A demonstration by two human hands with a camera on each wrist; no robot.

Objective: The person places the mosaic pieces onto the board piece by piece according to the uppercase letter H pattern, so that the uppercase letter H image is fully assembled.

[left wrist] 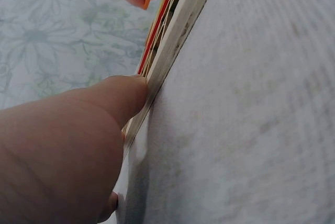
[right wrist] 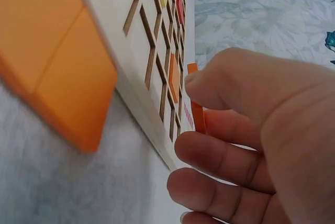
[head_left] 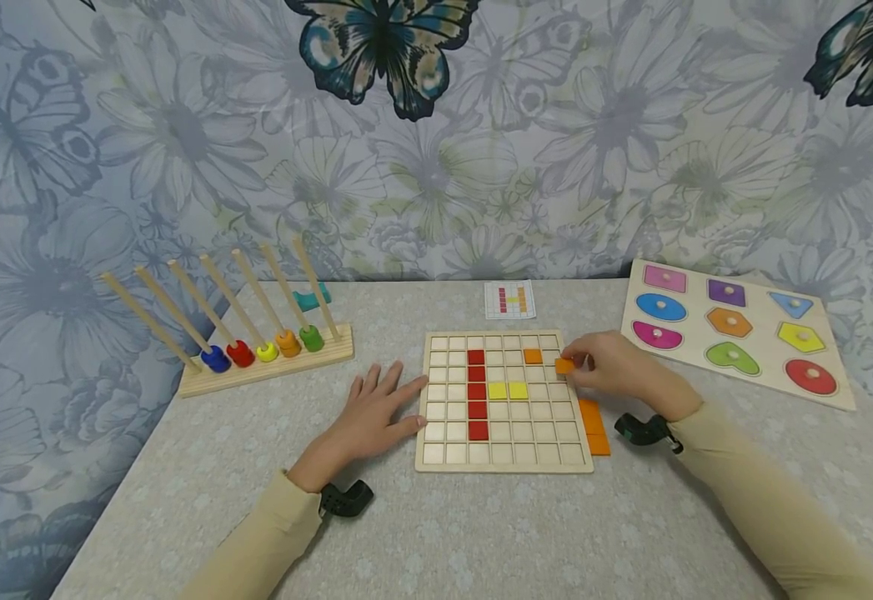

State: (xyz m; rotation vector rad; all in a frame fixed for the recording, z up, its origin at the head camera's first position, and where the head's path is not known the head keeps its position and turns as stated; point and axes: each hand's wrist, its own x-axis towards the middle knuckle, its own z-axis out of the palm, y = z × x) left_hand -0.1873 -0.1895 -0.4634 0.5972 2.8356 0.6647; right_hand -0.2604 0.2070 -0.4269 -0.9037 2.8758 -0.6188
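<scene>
My right hand [head_left: 607,367] pinches an orange square tile [head_left: 564,366] between thumb and fingers, just over the right edge of a wooden grid board [head_left: 504,463]. Spread and straight, the fingers of my left hand [head_left: 374,417] touch the board's left edge. A column of red tiles [head_left: 477,392] fills several cells of the board. Two yellow tiles [head_left: 507,390] lie to their right, and one orange tile [head_left: 532,357] sits in an upper cell. More orange tiles [right wrist: 78,88] lie on the table against the board's right side, near my right wrist.
Behind the board lies a small pattern card [head_left: 509,300]. A wooden peg stand [head_left: 271,367] with coloured beads is at the left, with a teal piece [head_left: 312,298] behind it. A shape puzzle board [head_left: 736,329] lies at the right, near the patterned wall.
</scene>
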